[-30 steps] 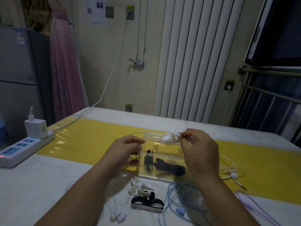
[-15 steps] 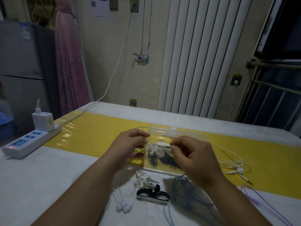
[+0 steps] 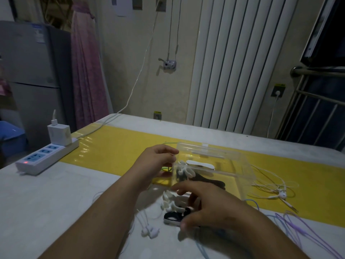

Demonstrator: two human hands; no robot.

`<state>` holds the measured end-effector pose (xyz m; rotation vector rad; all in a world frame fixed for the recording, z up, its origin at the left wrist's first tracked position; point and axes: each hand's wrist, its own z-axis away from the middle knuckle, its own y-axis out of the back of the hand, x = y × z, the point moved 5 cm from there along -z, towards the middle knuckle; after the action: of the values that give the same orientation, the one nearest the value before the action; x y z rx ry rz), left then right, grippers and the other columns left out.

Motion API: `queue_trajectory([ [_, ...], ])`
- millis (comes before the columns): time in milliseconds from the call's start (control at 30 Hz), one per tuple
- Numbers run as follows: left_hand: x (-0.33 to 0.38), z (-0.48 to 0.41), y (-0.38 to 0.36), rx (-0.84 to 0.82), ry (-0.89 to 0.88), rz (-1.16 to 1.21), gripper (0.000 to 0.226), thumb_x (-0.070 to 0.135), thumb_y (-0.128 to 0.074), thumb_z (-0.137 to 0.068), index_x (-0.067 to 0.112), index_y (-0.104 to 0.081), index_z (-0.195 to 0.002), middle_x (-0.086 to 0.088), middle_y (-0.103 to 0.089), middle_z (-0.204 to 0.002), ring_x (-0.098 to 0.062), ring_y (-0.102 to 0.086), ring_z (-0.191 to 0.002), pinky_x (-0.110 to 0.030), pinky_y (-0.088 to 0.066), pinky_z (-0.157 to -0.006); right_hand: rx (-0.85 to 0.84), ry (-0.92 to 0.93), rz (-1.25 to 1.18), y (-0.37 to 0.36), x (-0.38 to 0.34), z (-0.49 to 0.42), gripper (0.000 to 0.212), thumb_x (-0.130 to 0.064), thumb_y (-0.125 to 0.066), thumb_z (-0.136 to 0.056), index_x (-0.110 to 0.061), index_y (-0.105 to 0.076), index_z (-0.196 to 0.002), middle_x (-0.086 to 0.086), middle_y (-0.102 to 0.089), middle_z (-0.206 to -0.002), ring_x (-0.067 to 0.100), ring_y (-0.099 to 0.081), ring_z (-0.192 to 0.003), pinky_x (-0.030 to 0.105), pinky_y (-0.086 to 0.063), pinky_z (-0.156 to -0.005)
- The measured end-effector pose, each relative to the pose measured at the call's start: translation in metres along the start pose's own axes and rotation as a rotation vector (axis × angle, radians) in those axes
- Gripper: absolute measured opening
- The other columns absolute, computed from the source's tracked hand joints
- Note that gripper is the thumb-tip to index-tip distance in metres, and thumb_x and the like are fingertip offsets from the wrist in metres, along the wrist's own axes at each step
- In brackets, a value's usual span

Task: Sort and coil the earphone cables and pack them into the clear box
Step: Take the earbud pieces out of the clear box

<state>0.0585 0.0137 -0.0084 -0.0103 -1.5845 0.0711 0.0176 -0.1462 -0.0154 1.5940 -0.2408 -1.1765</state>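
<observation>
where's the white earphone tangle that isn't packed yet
In the head view the loose white earphones lie on the yellow strip at the right, just beyond the clear box and above the purple cable.

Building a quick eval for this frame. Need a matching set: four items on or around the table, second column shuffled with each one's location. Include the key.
Things:
1. white charger
2. tangled white earphones
3. purple cable
4. white winder

Places:
A. inside the clear box
B. plugged into the power strip, far left
C. on the yellow strip, right of the box
D. near the table's front right corner

Pairs: 1-B, 2-C, 3-D, 4-A
</observation>
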Motion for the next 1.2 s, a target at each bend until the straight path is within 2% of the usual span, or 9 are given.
queue_trajectory([
  [133,0.000,0.000,0.001,0.000,0.000,-0.011,0.016,0.001,-0.060,-0.085,0.008,-0.072,-0.093,-0.003,-0.066,-0.088,-0.021,-0.064,-0.081,-0.043,-0.055,-0.075,-0.062,0.002,0.057,-0.006,-0.007,0.002,0.083,-0.047,-0.089,-0.054,-0.059,-0.043,-0.122,-0.034,-0.047,-0.120,-0.005,-0.050,-0.108,0.027,-0.049,-0.091],
  [300,0.000,0.000,0.001,0.004,0.006,-0.014,0.017,0.002,-0.060,-0.085,0.009,-0.072,-0.093,-0.004,-0.066,-0.090,-0.023,-0.064,-0.084,-0.050,-0.055,-0.081,0.019,0.049,0.138,-0.004,-0.008,-0.002,0.055,-0.045,-0.077,-0.072,-0.051,-0.053,-0.122,-0.025,-0.060,-0.120,-0.001,-0.057,-0.105,0.029,-0.052,-0.089],
  [433,0.000,-0.001,0.001,0.007,-0.001,-0.020,0.017,0.002,-0.060,-0.084,0.009,-0.072,-0.094,-0.003,-0.065,-0.089,-0.022,-0.063,-0.082,-0.048,-0.056,-0.079,0.110,0.052,0.104,0.002,-0.006,0.000,0.049,-0.044,-0.070,-0.075,-0.049,-0.057,-0.123,-0.026,-0.064,-0.118,-0.006,-0.059,-0.103,0.023,-0.052,-0.088],
  [600,0.000,0.000,0.001,0.006,0.006,-0.014,0.016,0.001,-0.060,-0.084,0.008,-0.072,-0.093,-0.003,-0.063,-0.088,-0.022,-0.062,-0.080,-0.051,-0.055,-0.081,0.202,0.083,0.091,0.011,-0.009,0.004,0.045,-0.042,-0.068,-0.075,-0.050,-0.061,-0.118,-0.033,-0.062,-0.095,-0.010,-0.059,-0.096,0.020,-0.052,-0.081],
  [767,0.000,-0.001,0.001,0.002,0.011,-0.001,0.016,0.000,-0.060,-0.084,0.006,-0.071,-0.094,-0.005,-0.062,-0.089,-0.022,-0.061,-0.079,-0.046,-0.056,-0.076,0.274,0.123,0.107,0.014,-0.007,0.004,0.046,-0.053,-0.067,-0.073,-0.065,-0.047,-0.113,-0.036,-0.059,-0.084,-0.006,-0.062,-0.091,0.026,-0.054,-0.079],
  [833,0.000,-0.001,0.001,0.001,0.011,-0.006,0.016,0.001,-0.060,-0.085,0.007,-0.071,-0.095,-0.006,-0.062,-0.090,-0.022,-0.061,-0.079,-0.043,-0.056,-0.073,0.295,0.144,0.096,0.017,-0.008,0.005,0.048,-0.050,-0.068,-0.073,-0.068,-0.044,-0.111,-0.033,-0.062,-0.086,-0.005,-0.063,-0.091,0.026,-0.054,-0.079],
  [1033,0.001,0.002,-0.001,0.004,0.006,-0.017,0.018,0.000,-0.059,-0.085,0.006,-0.070,-0.097,-0.001,-0.063,-0.087,-0.013,-0.061,-0.070,-0.022,-0.047,-0.049,0.438,0.262,0.057,0.031,-0.015,0.015,0.045,-0.031,-0.070,-0.070,-0.041,-0.066,-0.113,-0.026,-0.070,-0.095,-0.007,-0.064,-0.091,0.017,-0.051,-0.077],
  [1100,0.002,0.001,-0.001,0.008,0.011,0.001,0.018,-0.002,-0.057,-0.085,0.005,-0.070,-0.097,-0.002,-0.063,-0.086,-0.013,-0.062,-0.069,-0.024,-0.049,-0.052,0.528,0.291,0.046,0.040,-0.013,0.019,0.043,-0.029,-0.073,-0.069,-0.036,-0.070,-0.111,-0.022,-0.071,-0.103,-0.007,-0.064,-0.095,0.017,-0.051,-0.082],
  [1200,0.000,0.000,-0.001,0.008,0.016,0.031,0.018,-0.004,-0.058,-0.083,0.005,-0.070,-0.092,-0.006,-0.063,-0.086,-0.019,-0.063,-0.074,-0.037,-0.053,-0.068,0.666,0.304,0.038,0.052,-0.009,0.024,0.037,-0.025,-0.075,-0.067,-0.029,-0.075,-0.104,-0.019,-0.073,-0.100,-0.005,-0.065,-0.094,0.016,-0.052,-0.080],
])
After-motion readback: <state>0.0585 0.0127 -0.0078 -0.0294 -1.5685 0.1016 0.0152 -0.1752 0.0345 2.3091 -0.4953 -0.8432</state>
